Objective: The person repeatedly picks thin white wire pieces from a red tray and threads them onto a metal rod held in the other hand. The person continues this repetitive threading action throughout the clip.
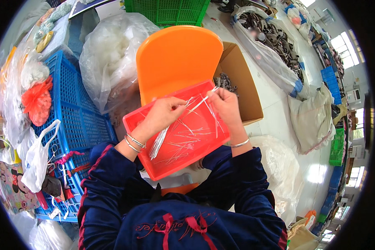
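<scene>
A red plastic tray (183, 154) rests tilted between my knees and the orange chair (177, 58). Thin white strips (189, 132) lie scattered over its floor. My left hand (167, 111) is over the tray's left side, thumb and fingertips pinched on thin white strips. A thicker bundle of white strips (158, 144) shows below that hand; I cannot tell if it is held or lying in the tray. Above the far right corner, my right hand (226, 105) pinches more white strips (200, 103), which stretch toward the left fingertips.
On the left stands a blue crate (73, 108) hung with scissors and bags. Clear plastic bags (108, 54) crowd the chair's left. An open cardboard box (241, 85) holds grey items. Beyond it lie a big sack of dark pieces (271, 41) and a beige sack (311, 118).
</scene>
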`<state>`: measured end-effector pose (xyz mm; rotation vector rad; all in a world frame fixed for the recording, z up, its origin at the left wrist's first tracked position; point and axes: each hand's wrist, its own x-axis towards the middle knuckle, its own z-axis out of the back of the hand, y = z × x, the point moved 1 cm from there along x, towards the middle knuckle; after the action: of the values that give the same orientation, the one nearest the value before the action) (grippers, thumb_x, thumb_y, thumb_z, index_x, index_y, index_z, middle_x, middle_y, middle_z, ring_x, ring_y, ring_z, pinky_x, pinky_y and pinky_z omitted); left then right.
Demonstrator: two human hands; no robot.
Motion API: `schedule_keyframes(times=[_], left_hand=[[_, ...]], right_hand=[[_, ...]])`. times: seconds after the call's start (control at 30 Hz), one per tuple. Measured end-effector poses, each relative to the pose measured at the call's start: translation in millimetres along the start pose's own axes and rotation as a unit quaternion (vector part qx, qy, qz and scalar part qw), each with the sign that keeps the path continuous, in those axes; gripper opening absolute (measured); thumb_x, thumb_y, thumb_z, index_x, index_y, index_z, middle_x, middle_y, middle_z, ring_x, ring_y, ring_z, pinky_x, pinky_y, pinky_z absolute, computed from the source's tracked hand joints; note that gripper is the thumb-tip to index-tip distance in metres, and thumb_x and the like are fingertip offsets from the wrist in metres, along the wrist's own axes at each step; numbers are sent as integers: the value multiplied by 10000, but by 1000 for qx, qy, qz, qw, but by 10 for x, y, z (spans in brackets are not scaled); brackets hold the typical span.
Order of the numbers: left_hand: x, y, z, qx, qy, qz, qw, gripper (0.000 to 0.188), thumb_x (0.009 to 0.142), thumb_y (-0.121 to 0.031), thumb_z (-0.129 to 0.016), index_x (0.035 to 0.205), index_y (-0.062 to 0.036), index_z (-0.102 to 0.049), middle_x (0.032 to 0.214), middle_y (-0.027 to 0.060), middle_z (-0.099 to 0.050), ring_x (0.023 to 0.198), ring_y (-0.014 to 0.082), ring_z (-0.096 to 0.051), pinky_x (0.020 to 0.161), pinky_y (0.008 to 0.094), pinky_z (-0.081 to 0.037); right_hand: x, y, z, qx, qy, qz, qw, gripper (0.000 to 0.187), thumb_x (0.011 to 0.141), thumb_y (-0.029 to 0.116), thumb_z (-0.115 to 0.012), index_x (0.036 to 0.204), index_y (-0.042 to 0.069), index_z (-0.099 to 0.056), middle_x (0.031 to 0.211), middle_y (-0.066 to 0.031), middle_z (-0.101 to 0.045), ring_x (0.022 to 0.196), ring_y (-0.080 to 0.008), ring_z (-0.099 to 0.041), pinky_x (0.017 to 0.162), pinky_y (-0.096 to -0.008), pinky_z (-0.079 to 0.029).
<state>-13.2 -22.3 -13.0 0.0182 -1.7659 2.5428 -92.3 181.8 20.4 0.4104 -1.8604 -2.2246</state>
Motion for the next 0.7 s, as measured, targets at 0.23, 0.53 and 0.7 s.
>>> schedule_keyframes(times=[0.23, 0.53, 0.7], left_hand=[[70, -119, -107, -232, 67, 90, 966, 212, 898, -198, -644, 941, -4, -718, 771, 2, -675, 716, 41, -560, 661, 224, -462], [76, -183, -78, -244, 76, 167, 952, 194, 889, -221, -651, 819, -47, -700, 697, -23, -656, 579, 22, -513, 521, 200, -411], [55, -171, -82, -229, 72, 173, 955, 202, 889, -210, -650, 779, -50, -706, 645, -21, -642, 548, 21, -504, 511, 197, -402]], right_hand=[[-61, -57, -137, 60, 37, -3, 998, 165, 915, 133, -662, 817, 2, -646, 687, 78, -522, 631, 1, -425, 536, -188, -333], [-81, -15, -149, 95, -5, 21, 995, 118, 916, 90, -648, 981, -8, -649, 734, 53, -566, 616, -7, -458, 539, -170, -365], [-81, 28, -214, 82, -32, 42, 995, 160, 912, 72, -648, 1053, -3, -643, 721, 33, -577, 570, -18, -457, 502, -161, -356]])
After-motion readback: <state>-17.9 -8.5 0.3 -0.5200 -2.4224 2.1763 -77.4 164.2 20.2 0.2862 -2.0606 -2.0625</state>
